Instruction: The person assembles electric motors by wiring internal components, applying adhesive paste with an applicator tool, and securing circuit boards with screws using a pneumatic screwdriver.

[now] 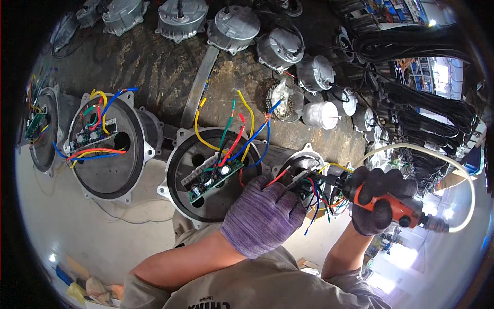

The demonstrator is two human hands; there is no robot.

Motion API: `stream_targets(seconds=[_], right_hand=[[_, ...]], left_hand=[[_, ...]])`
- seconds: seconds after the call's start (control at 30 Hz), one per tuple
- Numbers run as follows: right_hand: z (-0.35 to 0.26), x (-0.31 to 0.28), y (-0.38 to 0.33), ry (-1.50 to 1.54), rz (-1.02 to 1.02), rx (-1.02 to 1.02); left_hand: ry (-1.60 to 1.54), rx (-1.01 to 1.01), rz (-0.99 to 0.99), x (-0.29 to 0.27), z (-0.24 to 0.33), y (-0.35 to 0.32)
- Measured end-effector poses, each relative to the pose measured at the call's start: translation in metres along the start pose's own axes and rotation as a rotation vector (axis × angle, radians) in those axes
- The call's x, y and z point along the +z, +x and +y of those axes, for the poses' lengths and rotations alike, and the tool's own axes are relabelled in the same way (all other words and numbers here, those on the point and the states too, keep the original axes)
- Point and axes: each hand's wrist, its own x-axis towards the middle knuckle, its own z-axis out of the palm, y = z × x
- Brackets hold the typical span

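From my end, going left to right, a far-left housing (43,148) stands tilted at the edge of the view, then a second housing (108,180) with loose coloured leads over its face. Next comes a third housing (226,202), bearing a green circuit board (221,181) with its yellow, green, red and blue wires standing up, at the edge of the desk (149,72).

Just right of it, my left hand (265,216), in a purple glove, is curled palm-down toward the rightmost housing (307,153). Its fingertips are hidden, so I can't tell whether they pinch anything; a red wire shows beside them. The work is at that housing, among its bunched leads.

My right hand (382,190), dark-gloved, is wrapped firmly around an orange driver (396,208), its nose aimed left at the housing's inside and a pale hose (469,180) looping from its back end. I judge the step to be fastening there, though I can't make out a screw. The next move seems to call for keeping the nose square and the loose leads clear of it.
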Motion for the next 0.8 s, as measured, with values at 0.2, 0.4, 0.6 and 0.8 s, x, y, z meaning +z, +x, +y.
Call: stream_targets(seconds=[0.2,0.4,0.6,0.8], right_hand=[[-0.001,0.007,0.008,-0.144,-0.231,-0.051],[0.007,0.012,0.008,-0.078,-0.14,-0.052],[0.005,0.011,0.009,-0.13,-0.142,-0.039],[0.004,0.013,0.014,-0.079,-0.171,-0.05]], left_hand=[[-0.006,0.009,-0.082,-0.001,0.002,-0.002],[0.003,-0.013,-0.065,0.0,0.002,-0.002],[0.016,-0.023,-0.082,-0.003,0.003,0.002],[0.046,-0.004,-0.084,-0.004,0.004,0.0]])
